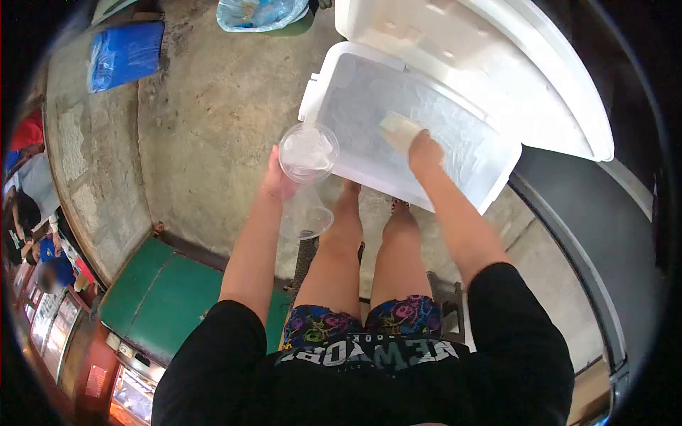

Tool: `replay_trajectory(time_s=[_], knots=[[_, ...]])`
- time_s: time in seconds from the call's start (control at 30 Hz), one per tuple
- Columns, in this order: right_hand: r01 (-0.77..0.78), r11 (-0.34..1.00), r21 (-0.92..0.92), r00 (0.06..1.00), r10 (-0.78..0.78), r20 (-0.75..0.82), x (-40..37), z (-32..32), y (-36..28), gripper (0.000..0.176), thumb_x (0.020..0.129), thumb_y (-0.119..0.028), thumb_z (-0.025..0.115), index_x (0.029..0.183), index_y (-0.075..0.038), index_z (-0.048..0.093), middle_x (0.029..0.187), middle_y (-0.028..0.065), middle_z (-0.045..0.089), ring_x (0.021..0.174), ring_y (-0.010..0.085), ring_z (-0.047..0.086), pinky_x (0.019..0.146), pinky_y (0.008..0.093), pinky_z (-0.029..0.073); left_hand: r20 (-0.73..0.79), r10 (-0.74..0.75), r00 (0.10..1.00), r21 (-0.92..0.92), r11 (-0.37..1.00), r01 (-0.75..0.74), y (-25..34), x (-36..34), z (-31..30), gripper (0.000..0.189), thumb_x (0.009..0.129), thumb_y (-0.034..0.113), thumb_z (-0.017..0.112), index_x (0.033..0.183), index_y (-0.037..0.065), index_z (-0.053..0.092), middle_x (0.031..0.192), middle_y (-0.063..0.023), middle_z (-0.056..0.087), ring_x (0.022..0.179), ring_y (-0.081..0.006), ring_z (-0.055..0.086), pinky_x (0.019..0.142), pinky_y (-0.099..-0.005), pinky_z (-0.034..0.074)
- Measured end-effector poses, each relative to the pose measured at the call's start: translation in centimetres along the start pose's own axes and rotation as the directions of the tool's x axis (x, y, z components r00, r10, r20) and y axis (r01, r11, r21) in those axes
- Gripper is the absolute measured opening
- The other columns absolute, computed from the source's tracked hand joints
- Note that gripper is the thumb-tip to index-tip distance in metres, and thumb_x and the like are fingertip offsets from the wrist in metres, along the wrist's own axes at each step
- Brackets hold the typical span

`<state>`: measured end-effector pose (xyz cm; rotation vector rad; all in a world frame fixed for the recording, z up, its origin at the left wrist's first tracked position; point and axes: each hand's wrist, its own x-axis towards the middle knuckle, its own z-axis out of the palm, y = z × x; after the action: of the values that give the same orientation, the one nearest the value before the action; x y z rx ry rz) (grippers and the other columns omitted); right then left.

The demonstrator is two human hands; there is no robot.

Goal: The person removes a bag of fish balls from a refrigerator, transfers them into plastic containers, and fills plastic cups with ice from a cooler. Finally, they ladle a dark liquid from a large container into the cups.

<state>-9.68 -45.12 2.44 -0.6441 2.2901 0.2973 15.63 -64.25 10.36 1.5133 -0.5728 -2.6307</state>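
Note:
My left hand (278,177) is wrapped round a clear plastic cup (309,150) with whitish ice inside. Just below it hangs another clear plastic piece, flared like a cup (305,213); whether it is joined to the first I cannot make out. My right hand (426,152) grips a pale, boxy scoop (399,130) over the ice (455,138) in a white cooler box (506,157). Part of the scoop's handle is hidden by my fingers. The cup is beside the cooler's near left corner.
The cooler's white lid (497,50) stands open along its far side. A bin with a bluish liner (263,15) is on the concrete floor beyond. Blue plastic packs (126,55) lie at the far left, and a green bench (167,298) is at left. People are in the left background.

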Motion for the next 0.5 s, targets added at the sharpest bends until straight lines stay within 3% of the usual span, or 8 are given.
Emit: replay_trajectory(time_s=[0.07, 0.13, 0.17, 0.27, 0.37, 0.5], knots=[[-0.014, 0.984, 0.178, 1.0, 0.015, -0.003, 1.5, 2.0, -2.4, 0.022, 0.084, -0.009, 0.05, 0.105, -0.001, 0.049, 0.086, 0.0212, 0.065, 0.083, 0.0353, 0.065, 0.07, 0.0412, 0.052, 0.045, -0.01, 0.999, -0.039, 0.999, 0.011, 0.0, 0.4, 0.1, 0.076, 0.086, 0.066, 0.028, 0.138, 0.01, 0.032, 0.135, -0.0096, 0.043, 0.123, -0.029, 0.042, 0.101, -0.048, 0.033], [-0.027, 0.984, 0.178, 0.999, 0.032, -0.03, 4.5, 7.3, -2.7, 0.022, 0.085, -0.01, 0.049, 0.105, -0.003, 0.049, 0.087, 0.0204, 0.065, 0.083, 0.0348, 0.065, 0.07, 0.0421, 0.052, 0.038, 0.025, 0.999, -0.032, 0.999, -0.024, 0.2, 0.4, 0.9, 0.077, 0.086, 0.066, 0.029, 0.137, 0.009, 0.033, 0.135, -0.0099, 0.043, 0.123, -0.0286, 0.042, 0.101, -0.048, 0.034], [-0.034, 0.984, 0.175, 0.998, 0.042, -0.04, 4.7, 7.7, -2.8, 0.021, 0.085, -0.011, 0.048, 0.105, -0.004, 0.048, 0.087, 0.02, 0.065, 0.083, 0.0345, 0.065, 0.07, 0.0426, 0.052, 0.033, 0.04, 0.999, -0.032, 0.999, -0.039, 0.2, 0.3, 1.4, 0.077, 0.086, 0.066, 0.029, 0.137, 0.009, 0.033, 0.135, -0.0101, 0.043, 0.123, -0.0284, 0.042, 0.101, -0.048, 0.034], [0.125, 0.964, 0.234, 0.992, -0.121, -0.032, 5.2, 8.0, -1.8, 0.023, 0.085, -0.014, 0.048, 0.105, -0.003, 0.047, 0.085, 0.0189, 0.065, 0.081, 0.036, 0.064, 0.069, 0.045, 0.051, 0.037, 0.062, 0.997, -0.002, 0.998, -0.062, 0.5, 0.2, 2.5, 0.077, 0.087, 0.066, 0.029, 0.136, 0.007, 0.034, 0.134, -0.0107, 0.044, 0.122, -0.0279, 0.043, 0.1, -0.0477, 0.035], [0.208, 0.947, 0.246, 0.978, -0.193, -0.08, 4.7, 8.0, -1.6, 0.026, 0.085, -0.017, 0.048, 0.106, -0.002, 0.045, 0.083, 0.0186, 0.065, 0.079, 0.0366, 0.063, 0.066, 0.0473, 0.049, 0.156, 0.013, 0.988, 0.001, 1.0, -0.014, -0.1, 0.4, 1.0, 0.076, 0.088, 0.064, 0.028, 0.136, 0.006, 0.034, 0.132, -0.0112, 0.046, 0.122, -0.0275, 0.044, 0.1, -0.0474, 0.035], [0.229, 0.923, 0.311, 0.972, -0.196, -0.133, 3.9, 8.1, 0.0, 0.028, 0.083, -0.019, 0.051, 0.106, -0.005, 0.046, 0.079, 0.0183, 0.064, 0.077, 0.037, 0.062, 0.064, 0.048, 0.048, 0.134, -0.024, 0.991, 0.116, 0.993, 0.008, -0.2, 0.5, 0.4, 0.079, 0.084, 0.069, 0.029, 0.138, 0.012, 0.033, 0.136, -0.0084, 0.042, 0.123, -0.0271, 0.041, 0.099, -0.0462, 0.034]])
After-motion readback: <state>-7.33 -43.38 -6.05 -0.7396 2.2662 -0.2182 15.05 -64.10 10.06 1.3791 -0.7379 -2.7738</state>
